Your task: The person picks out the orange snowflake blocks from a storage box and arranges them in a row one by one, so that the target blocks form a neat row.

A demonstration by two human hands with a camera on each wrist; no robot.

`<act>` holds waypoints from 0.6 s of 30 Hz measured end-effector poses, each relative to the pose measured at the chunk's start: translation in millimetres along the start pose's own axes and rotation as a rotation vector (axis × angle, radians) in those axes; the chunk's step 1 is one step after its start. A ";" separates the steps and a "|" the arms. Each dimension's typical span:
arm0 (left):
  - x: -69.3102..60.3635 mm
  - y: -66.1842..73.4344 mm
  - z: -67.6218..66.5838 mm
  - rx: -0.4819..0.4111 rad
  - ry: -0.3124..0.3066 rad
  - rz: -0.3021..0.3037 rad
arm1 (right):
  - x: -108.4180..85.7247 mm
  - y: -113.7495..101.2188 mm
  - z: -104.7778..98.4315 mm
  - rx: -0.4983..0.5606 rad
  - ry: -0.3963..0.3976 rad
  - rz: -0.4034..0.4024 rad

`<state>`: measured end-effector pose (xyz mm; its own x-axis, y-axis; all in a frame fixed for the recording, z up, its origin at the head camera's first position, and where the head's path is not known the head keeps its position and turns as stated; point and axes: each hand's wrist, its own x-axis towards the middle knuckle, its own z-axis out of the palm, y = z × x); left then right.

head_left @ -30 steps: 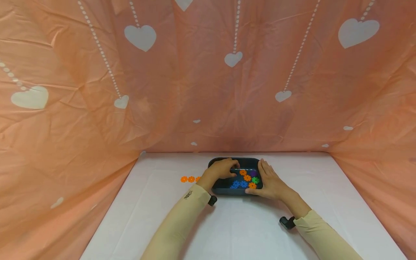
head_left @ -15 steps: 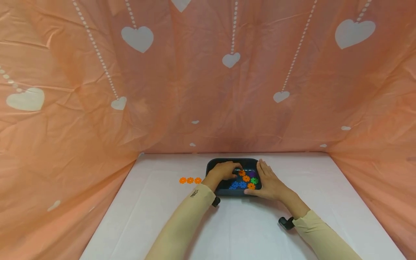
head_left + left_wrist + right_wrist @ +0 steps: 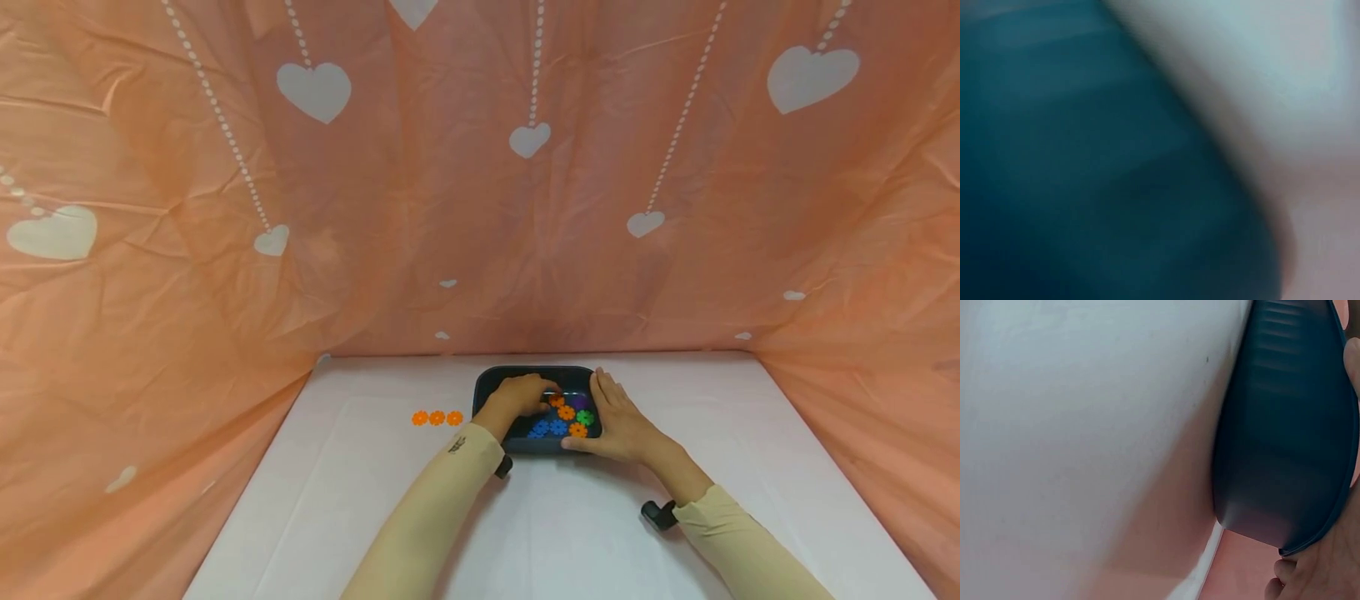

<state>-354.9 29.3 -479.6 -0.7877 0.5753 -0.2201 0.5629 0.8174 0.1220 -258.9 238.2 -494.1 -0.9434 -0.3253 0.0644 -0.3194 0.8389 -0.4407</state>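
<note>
Orange cloth printed with white hearts forms the backdrop beyond both your hands, and a white tabletop extends beneath them. Your left hand is inside the dark tray, palm downward and fingers bent. Its index finger and thumb are spaced narrowly apart at an orange flower; you cannot tell whether they pinch it. Just right of these fingertips, inside the tray, lie a second orange flower, a purple piece and a green flower. Nearer to you than the left fingertips lie the blue flowers and a third orange flower, the latter beside your right thumb.

Your right hand is spread wide at the tray's right end: straight fingers rest along the end wall, and the thumb touches the near rim. Outside the tray, left of your left hand, a row of three orange flowers rests on the tabletop. The left wrist view is too blurred to show the fingers.
</note>
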 end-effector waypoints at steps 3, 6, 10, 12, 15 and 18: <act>-0.7 -0.3 0.3 0.007 0.005 0.005 | 0.5 0.7 0.7 0.003 -0.002 0.000; -1.6 -1.8 1.1 0.019 0.023 0.016 | 1.3 0.7 1.3 0.006 -0.004 0.003; -2.5 -3.4 3.4 0.036 0.046 0.027 | 1.7 1.5 2.3 0.004 -0.009 0.013; -3.0 -3.4 4.0 0.040 0.056 0.027 | 1.9 2.2 2.3 0.006 -0.009 0.016; -3.4 -2.9 4.1 0.038 0.066 0.021 | 2.2 2.2 2.0 0.008 -0.007 0.014; -3.5 -2.5 3.8 0.034 0.075 0.015 | 2.7 2.5 2.0 0.006 -0.008 0.015</act>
<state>-352.6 25.1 -482.8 -0.7948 0.5893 -0.1448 0.5823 0.8078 0.0915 -262.0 238.6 -496.8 -0.9472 -0.3164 0.0509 -0.3050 0.8411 -0.4468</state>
